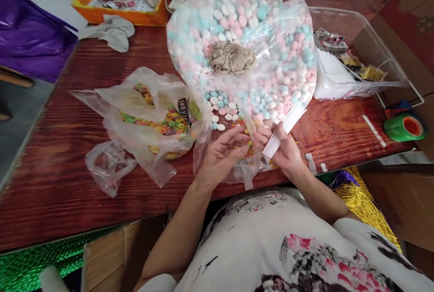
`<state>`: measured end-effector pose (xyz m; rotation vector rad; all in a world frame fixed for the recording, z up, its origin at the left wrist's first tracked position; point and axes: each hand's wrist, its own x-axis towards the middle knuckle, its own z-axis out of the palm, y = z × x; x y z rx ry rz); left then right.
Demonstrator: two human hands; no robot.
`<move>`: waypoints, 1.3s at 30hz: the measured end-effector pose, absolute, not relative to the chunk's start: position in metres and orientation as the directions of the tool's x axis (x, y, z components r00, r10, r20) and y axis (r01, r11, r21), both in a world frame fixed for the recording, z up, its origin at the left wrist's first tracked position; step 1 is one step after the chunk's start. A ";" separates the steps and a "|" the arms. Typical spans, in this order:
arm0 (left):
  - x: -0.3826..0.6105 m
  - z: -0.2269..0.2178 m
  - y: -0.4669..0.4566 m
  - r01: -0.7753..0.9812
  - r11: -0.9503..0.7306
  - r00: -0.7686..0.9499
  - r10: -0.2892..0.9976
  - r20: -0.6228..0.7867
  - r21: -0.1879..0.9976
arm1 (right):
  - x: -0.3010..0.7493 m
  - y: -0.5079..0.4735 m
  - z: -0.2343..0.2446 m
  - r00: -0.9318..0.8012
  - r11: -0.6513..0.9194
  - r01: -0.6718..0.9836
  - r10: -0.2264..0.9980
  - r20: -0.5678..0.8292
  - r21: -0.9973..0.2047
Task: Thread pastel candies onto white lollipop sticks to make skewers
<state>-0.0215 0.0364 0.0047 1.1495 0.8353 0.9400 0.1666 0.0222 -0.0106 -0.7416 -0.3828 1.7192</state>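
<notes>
My left hand point(222, 154) lies palm up at the mouth of a big clear plastic bag point(288, 21) full of pink, blue and white candies. Its fingers are curled loosely, and a few colourful candies seem to rest by the fingertips. My right hand point(283, 147) is closed round a stack of small white bags point(285, 129), held upright beside the big bag's lower edge. A crumpled beige cloth point(231, 58) sits on top of the big bag.
A second clear bag point(156, 120) of multicoloured ring candies lies to the left, with a small empty bag point(108, 163) near it. A clear tray point(359, 57) of packets stands at right, a green tape roll point(405, 128) beyond it. An orange box point(118, 5) and grey cloth point(111, 30) are at the back.
</notes>
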 end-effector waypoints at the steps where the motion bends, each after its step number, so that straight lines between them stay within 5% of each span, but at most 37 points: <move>1: -0.022 0.003 0.034 -0.168 0.144 0.372 0.925 -0.073 0.975 | 0.169 0.023 -0.008 -0.089 -0.247 -0.752 0.956 -0.278 -0.611; 13: -0.001 0.000 0.015 0.006 0.083 0.478 0.875 -0.076 0.997 | 0.191 0.016 -0.008 0.053 -0.147 -0.627 0.972 -0.229 -0.765; 39: 0.024 -0.025 0.006 0.161 -0.236 0.524 0.843 0.120 0.958 | 0.190 0.012 -0.011 0.132 -0.094 -0.874 0.898 -0.420 -0.476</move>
